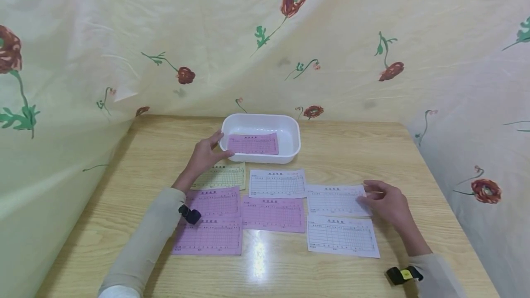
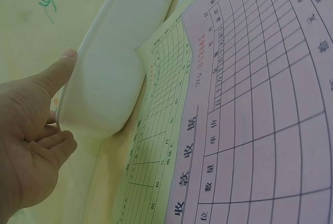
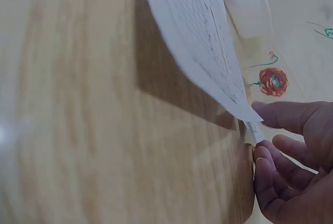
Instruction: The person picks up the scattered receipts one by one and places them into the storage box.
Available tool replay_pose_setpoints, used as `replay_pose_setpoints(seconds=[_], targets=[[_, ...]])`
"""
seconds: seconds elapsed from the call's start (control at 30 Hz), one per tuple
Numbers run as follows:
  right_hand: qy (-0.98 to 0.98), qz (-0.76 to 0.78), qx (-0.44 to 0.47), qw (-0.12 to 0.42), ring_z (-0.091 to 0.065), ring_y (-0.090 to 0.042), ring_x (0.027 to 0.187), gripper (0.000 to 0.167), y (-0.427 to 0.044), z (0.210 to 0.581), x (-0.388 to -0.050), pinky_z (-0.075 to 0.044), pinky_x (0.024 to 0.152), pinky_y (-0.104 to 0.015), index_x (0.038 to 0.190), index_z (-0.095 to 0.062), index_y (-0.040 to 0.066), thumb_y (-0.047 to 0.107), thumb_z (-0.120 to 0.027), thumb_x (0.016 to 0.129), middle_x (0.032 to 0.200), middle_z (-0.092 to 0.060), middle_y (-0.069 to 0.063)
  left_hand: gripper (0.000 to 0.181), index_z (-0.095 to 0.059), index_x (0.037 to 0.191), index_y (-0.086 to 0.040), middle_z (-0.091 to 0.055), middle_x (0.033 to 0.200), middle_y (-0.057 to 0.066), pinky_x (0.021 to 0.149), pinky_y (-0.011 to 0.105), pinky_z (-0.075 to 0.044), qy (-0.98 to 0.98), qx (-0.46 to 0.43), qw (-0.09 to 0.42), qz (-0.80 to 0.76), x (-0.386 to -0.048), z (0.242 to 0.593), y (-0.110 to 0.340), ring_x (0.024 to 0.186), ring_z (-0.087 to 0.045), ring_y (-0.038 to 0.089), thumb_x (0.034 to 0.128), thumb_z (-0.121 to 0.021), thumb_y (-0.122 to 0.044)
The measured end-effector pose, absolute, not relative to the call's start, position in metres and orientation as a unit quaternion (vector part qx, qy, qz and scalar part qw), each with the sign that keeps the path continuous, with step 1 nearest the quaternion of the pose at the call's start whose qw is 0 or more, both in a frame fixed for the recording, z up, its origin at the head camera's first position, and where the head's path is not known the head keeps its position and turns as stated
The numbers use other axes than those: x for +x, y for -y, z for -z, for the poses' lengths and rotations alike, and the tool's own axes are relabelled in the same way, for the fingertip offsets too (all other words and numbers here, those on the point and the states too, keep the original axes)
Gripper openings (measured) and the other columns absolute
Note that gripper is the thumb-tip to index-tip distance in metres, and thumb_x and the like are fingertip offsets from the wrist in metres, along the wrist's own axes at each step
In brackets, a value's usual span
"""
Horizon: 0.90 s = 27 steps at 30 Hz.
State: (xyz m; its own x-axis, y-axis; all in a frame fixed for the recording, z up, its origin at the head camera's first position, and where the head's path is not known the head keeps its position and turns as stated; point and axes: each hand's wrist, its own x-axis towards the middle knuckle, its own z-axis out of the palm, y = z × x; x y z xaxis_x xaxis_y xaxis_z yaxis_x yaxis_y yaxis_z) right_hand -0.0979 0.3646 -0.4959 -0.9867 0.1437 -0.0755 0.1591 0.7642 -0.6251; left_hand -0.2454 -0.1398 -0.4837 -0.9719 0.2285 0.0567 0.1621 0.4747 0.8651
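Observation:
My left hand [image 1: 205,151] holds the left end of a white plastic tray [image 1: 294,139], thumb at the rim and fingers beside the wall [image 2: 47,130]. Inside the tray lies a pink receipt slip [image 1: 253,144]. At its right edge, the upper white receipt slip [image 1: 337,199] is pinched between the thumb and fingers of my right hand [image 1: 385,201]. That edge is lifted off the table in the right wrist view, where the slip [image 3: 203,52] slopes upward. A second white slip [image 1: 342,237] lies just below it.
Another white slip [image 1: 277,184] lies in front of the tray, with a pink slip [image 1: 273,215] under its lower edge. At left are a yellow-green slip [image 1: 227,177] and two pink slips, the lower one [image 1: 211,238] nearest me. Flowered cloth [image 1: 232,36] surrounds the wooden table [image 1: 352,151].

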Motion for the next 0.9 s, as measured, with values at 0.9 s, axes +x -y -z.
replay_pose_setpoints(seconds=[0.9], targets=[[-0.950,0.307,0.044,0.024,-0.067,-0.032,0.096,0.037,-0.374,0.484,-0.099,-0.055,0.067,-0.024,0.123,-0.067,-0.004,0.020,-0.073,0.095,0.114,-0.070,-0.024,0.087,-0.036,0.155,-0.002,-0.025,0.167,0.012,0.120,0.041,-0.039,-0.854,0.104,0.033,-0.509,-0.247,0.485,0.139,0.150,-0.034,0.033,0.0874,-0.083,-0.029]])
